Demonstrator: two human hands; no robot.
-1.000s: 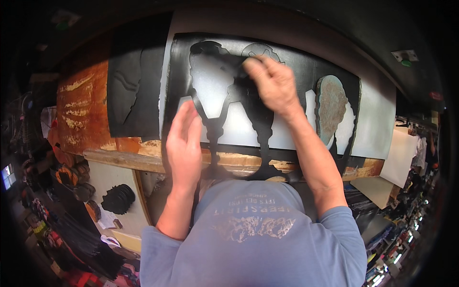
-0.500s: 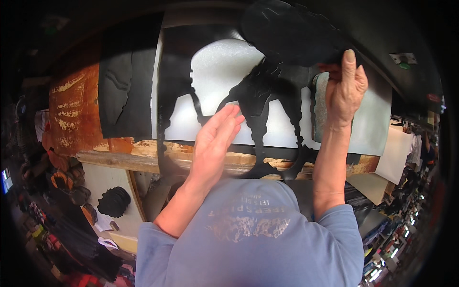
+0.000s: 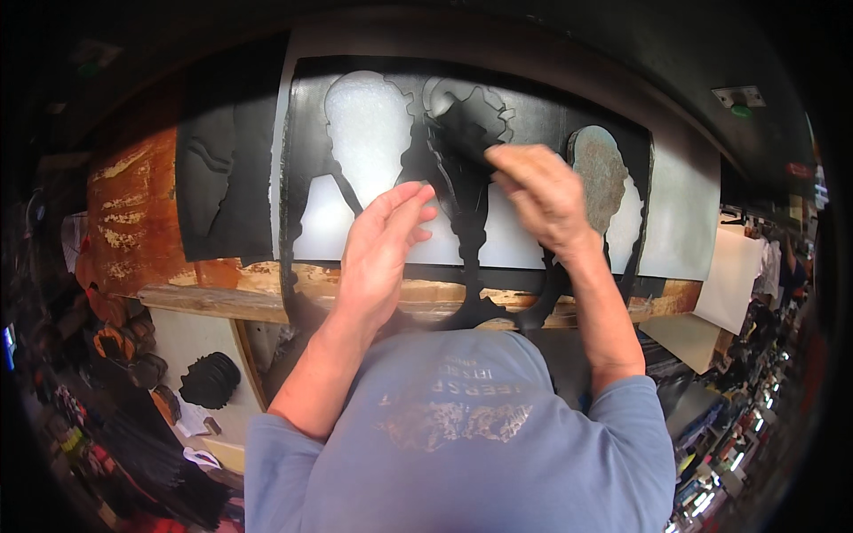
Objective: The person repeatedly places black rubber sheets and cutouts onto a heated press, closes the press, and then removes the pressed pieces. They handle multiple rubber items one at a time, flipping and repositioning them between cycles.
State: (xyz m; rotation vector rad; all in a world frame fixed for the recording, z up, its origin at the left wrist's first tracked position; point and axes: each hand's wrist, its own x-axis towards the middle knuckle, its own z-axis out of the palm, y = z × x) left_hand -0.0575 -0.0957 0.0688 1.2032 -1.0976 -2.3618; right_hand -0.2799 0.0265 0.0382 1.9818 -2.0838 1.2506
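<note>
A black rubber-like sheet (image 3: pixel 306 107) with sole-shaped cut-outs lies over a white board (image 3: pixel 680 213) on the bench. My right hand (image 3: pixel 544 194) is slightly blurred, its fingers closed at the edge of a dark sole-shaped piece (image 3: pixel 471 126), which sits tilted in the middle cut-out. A thick sole-shaped cutting die (image 3: pixel 597 182) with a worn grey-green top stands on the sheet, just right of that hand. My left hand (image 3: pixel 384 244) hovers over the near part of the sheet, fingers stretched out, holding nothing. White board shows through the left cut-out beyond it.
Another black sheet (image 3: pixel 204 195) lies at the left on the worn orange-brown board (image 3: pixel 133 213). A wooden rail (image 3: pixel 213 300) runs along the near edge. Below left, a stack of dark jagged-edged pieces (image 3: pixel 211 380) rests on a pale panel. A dark machine part overhangs the back.
The black sheet, folded up at the back right before, now lies flat around the die. My right hand has moved left and down from beside the die to the dark piece. My left hand shifted slightly left.
</note>
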